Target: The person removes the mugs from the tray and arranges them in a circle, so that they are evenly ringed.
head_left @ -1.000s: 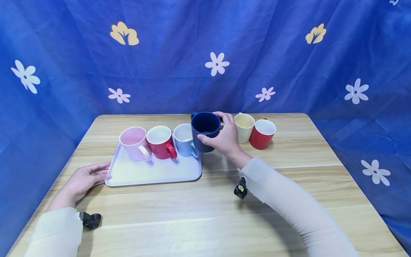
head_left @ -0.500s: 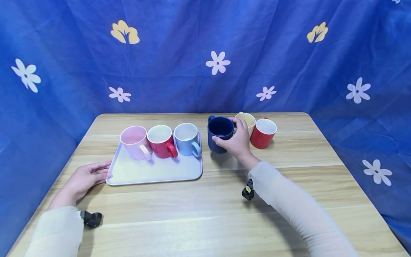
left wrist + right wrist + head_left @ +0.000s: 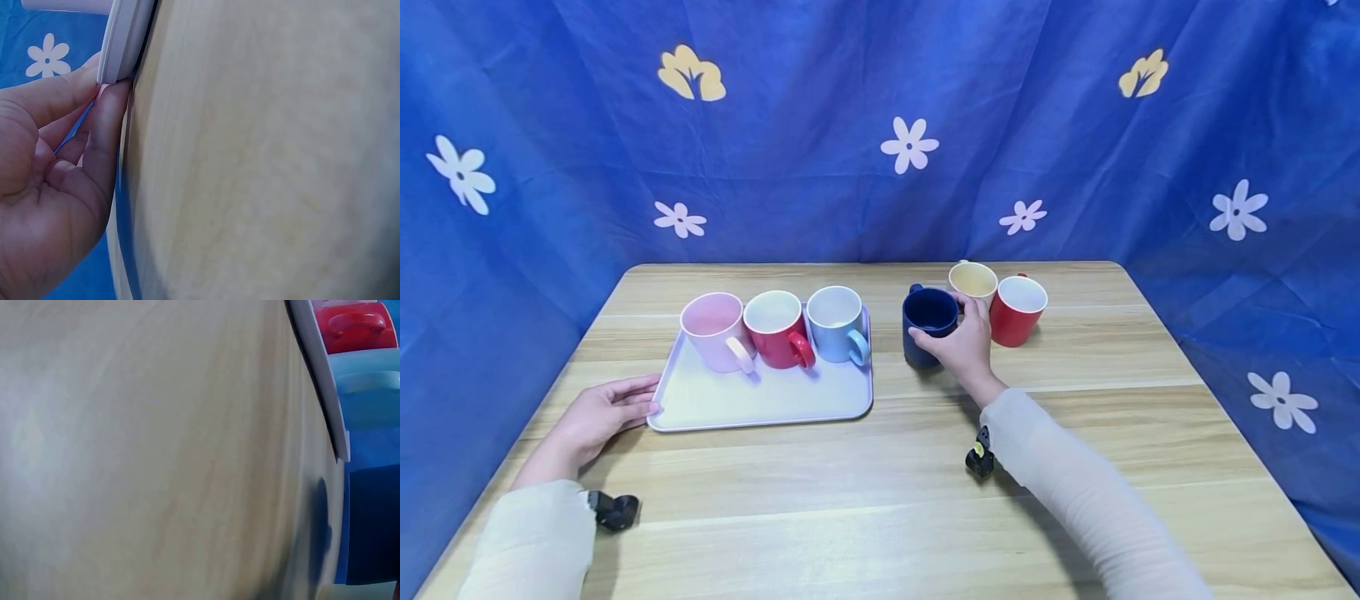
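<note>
My right hand (image 3: 964, 343) grips the dark blue mug (image 3: 917, 348) by its right side, thumb at the near side and fingers round the back. The mug is upright, right of the tray, its handle toward the back; whether its base touches the table cannot be told. In the right wrist view the dark blue mug (image 3: 375, 528) shows at the edge, the hand out of frame. My left hand (image 3: 598, 419) pinches the left front corner of the white tray (image 3: 752, 408). In the left wrist view, thumb and finger meet at the tray's rim (image 3: 125, 44).
On the tray stand a pink mug (image 3: 711, 342), a red mug (image 3: 775, 342) and a light blue mug (image 3: 833, 329) in a row. A cream mug (image 3: 973, 282) and another red mug (image 3: 1017, 317) stand behind and right of my right hand. A blue curtain (image 3: 805, 125) hangs behind the table (image 3: 820, 517).
My right hand has carried the dark blue mug rightward and lower, from beside the light blue mug to the table area right of the tray. The left hand and tray stay in place.
</note>
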{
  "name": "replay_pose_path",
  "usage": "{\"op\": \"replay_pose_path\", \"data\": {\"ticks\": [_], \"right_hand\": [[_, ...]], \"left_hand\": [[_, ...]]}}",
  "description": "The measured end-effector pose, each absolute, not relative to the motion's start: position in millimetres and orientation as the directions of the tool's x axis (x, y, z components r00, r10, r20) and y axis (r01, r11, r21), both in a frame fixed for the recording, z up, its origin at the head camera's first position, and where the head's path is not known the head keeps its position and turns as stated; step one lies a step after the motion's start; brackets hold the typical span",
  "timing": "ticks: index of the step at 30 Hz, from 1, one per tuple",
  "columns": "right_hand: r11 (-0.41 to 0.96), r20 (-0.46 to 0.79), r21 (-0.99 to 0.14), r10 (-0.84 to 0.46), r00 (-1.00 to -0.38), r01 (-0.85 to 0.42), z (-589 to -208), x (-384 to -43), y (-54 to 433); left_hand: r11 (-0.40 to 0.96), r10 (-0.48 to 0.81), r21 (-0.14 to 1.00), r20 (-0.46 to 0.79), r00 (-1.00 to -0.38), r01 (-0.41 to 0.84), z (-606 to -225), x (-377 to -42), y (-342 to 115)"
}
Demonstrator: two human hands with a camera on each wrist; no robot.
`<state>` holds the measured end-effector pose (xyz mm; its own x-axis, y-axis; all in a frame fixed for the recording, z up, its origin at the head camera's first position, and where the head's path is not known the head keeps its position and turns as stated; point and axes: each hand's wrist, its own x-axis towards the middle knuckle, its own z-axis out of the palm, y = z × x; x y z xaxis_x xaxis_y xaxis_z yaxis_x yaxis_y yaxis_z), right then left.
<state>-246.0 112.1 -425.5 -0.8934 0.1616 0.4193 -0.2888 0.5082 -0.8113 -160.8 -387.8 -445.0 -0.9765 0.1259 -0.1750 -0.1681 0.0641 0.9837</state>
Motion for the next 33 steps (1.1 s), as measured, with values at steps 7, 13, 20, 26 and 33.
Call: {"op": "replay_pose_path", "data": {"ticks": [7,13,20,26,33], "right_hand": [[0.507,0.417,-0.823,0.232,-0.879,-0.256,-437,-248,111],[0.500,0.404,-0.836,0.285,-0.869,-0.225,-442,-251,107],[0.481,0.380,-0.857,0.350,-0.856,-0.183,-445,-254,101],[0.474,0.353,-0.870,0.411,-0.841,-0.134,-447,-256,95],[0.462,0.326,-0.883,0.470,-0.820,-0.086,-445,-257,88]], "left_hand": [[0.051,0.127,0.984,-0.175,-0.976,-0.170,-445,-161,-388],[0.054,0.126,0.984,-0.175,-0.977,-0.169,-445,-161,-388],[0.058,0.124,0.984,-0.173,-0.977,-0.167,-445,-160,-389],[0.066,0.117,0.982,-0.183,-0.976,-0.176,-445,-160,-388],[0.062,0.111,0.981,-0.192,-0.975,-0.186,-444,-160,-387]]}}
